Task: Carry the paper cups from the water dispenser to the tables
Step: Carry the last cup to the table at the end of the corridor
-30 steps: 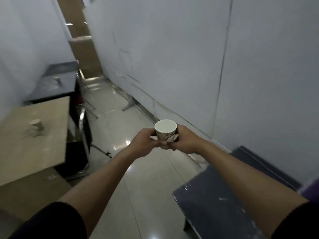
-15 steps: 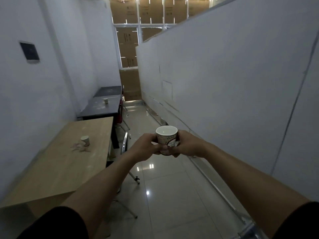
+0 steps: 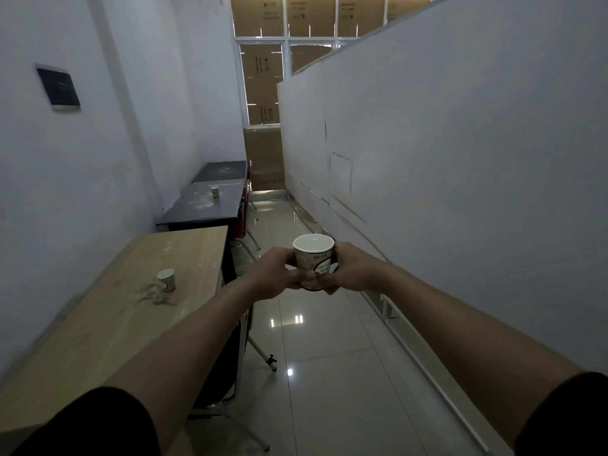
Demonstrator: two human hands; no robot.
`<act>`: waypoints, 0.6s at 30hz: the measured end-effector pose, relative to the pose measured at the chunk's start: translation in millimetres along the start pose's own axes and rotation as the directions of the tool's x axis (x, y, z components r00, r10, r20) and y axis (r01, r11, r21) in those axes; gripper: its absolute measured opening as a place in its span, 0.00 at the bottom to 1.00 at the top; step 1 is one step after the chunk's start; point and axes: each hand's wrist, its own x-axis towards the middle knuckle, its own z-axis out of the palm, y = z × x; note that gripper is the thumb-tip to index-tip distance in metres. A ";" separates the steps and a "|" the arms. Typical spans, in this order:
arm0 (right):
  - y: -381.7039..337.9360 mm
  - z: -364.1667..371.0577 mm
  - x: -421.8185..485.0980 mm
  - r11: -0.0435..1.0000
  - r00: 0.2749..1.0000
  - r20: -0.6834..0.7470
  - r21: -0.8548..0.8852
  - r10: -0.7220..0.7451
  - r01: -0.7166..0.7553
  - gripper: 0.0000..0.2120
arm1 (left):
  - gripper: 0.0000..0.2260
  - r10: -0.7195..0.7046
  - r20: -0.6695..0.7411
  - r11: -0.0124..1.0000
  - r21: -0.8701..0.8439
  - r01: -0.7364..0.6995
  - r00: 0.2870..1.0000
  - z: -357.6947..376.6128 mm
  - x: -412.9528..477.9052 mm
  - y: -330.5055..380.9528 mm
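STEP: carry in progress | HANDS: left hand and right hand both grasp paper cup, upright | DONE: one cup on wooden table, one cup on dark table beyond it | LEFT: held cup undelivered; farthest table beyond wooden table appears cupless.

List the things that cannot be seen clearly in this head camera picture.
- White printed paper cup: lower wall and base covered by the left hand and right hand; print only partly legible.
- Small paper cup on the dark grey table: too small for detail.
- Black wall panel: too dim to identify.
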 end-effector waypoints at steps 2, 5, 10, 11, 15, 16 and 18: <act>11.8 -14.9 36.9 1.000 1.000 0.007 0.001 -0.012 0.012 0.27 | 0.18 0.000 -0.011 1.000 0.016 0.000 1.000 -11.4 33.8 -11.9; 30.3 -41.3 95.8 0.999 0.999 0.022 -0.005 -0.038 0.038 0.28 | 0.17 0.003 -0.019 1.000 0.023 -0.002 1.000 -31.3 89.5 -27.8; 62.0 -80.9 195.7 0.997 0.997 0.009 -0.006 -0.080 0.080 0.30 | 0.12 -0.011 -0.063 1.000 0.006 0.011 0.998 -64.1 181.2 -55.9; 68.2 -86.8 213.9 0.996 0.996 0.013 -0.009 -0.087 0.087 0.31 | 0.12 -0.009 -0.070 1.000 0.011 0.009 0.998 -69.5 196.7 -62.2; 92.8 -106.5 283.1 0.995 0.994 0.021 0.001 -0.104 0.104 0.31 | 0.12 -0.027 -0.096 1.000 0.013 0.029 0.995 -91.7 255.3 -90.6; 99.5 -110.5 301.2 0.995 0.995 0.022 0.001 -0.102 0.102 0.30 | 0.11 -0.028 -0.096 0.999 0.018 0.030 0.995 -97.9 270.4 -98.2; 111.8 -117.3 333.9 0.996 0.995 0.022 -0.007 -0.093 0.093 0.28 | 0.11 -0.029 -0.094 0.999 0.024 0.031 0.995 -109.3 298.1 -113.5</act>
